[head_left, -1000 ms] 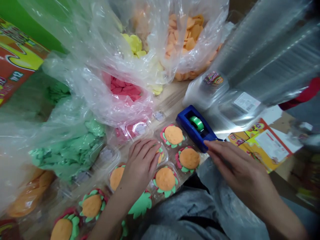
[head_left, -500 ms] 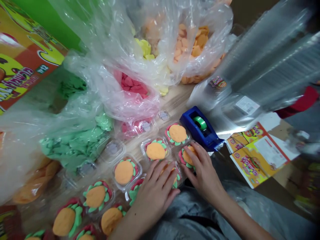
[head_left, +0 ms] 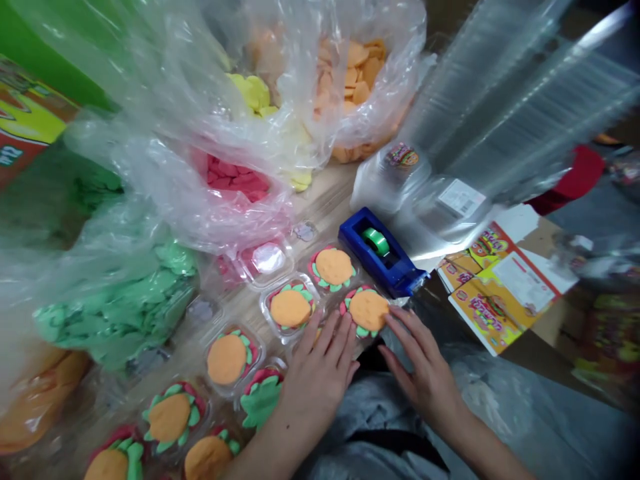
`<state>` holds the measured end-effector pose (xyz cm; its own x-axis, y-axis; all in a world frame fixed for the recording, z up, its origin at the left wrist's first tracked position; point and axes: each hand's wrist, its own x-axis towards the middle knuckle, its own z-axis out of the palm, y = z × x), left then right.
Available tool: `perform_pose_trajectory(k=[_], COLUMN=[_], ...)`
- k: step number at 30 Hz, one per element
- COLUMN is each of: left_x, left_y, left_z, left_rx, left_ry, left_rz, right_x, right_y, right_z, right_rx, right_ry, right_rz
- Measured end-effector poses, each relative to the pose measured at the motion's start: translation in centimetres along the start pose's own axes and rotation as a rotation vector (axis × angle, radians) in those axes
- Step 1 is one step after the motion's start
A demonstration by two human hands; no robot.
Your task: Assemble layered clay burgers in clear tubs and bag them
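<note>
My left hand (head_left: 320,367) lies palm down with its fingers stretched out, covering most of one burger-shaped piece in a clear tray. My right hand (head_left: 425,370) has its fingers apart, the tips at the right edge of a burger-shaped piece (head_left: 369,308) with an orange top and green and red layers. Similar pieces, such as a round one (head_left: 291,308) and another (head_left: 334,267), sit in clear plastic trays beside my hands. Left of my left wrist, a piece (head_left: 261,400) shows a green leafy layer on top.
A blue tape dispenser (head_left: 387,257) stands beyond my right hand. Stacked clear containers (head_left: 450,127) rise behind it. Plastic bags hold red pieces (head_left: 235,179), green pieces (head_left: 115,300) and orange pieces (head_left: 355,73). Printed card boxes (head_left: 500,300) lie at the right.
The view has shifted, so most things sit further left. My right hand has drawn back from over the burger-shaped piece to its edge. My left hand stays on the neighbouring one.
</note>
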<state>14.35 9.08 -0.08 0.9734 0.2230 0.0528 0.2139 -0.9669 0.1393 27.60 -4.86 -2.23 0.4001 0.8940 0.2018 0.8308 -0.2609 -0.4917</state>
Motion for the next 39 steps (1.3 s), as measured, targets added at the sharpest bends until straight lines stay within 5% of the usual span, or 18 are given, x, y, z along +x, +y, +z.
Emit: perform_pose_trajectory(k=[11, 23, 28, 39], left_x=[0.3, 0.8, 0.6, -0.5], left_y=[-0.1, -0.2, -0.5, 0.1], left_z=[-1.2, -0.7, -0.8, 0.0], left_rx=[0.019, -0.062, -0.119, 0.019], left_ry=[0.063, -0.03, -0.007, 0.0], left_rz=[0.031, 0.024, 0.027, 0.131], right_x=[-0.3, 0.0, 0.4, -0.8], right_y=[0.8, 0.5, 0.3, 1.3], right_z=[0.5, 1.3, 1.5, 1.0], right_rx=[0.09, 0.05, 0.026, 0.038], right_ry=[0.097, 0.038, 0.136, 0.148], right_rz=[0.036, 0.007, -0.052, -0.136])
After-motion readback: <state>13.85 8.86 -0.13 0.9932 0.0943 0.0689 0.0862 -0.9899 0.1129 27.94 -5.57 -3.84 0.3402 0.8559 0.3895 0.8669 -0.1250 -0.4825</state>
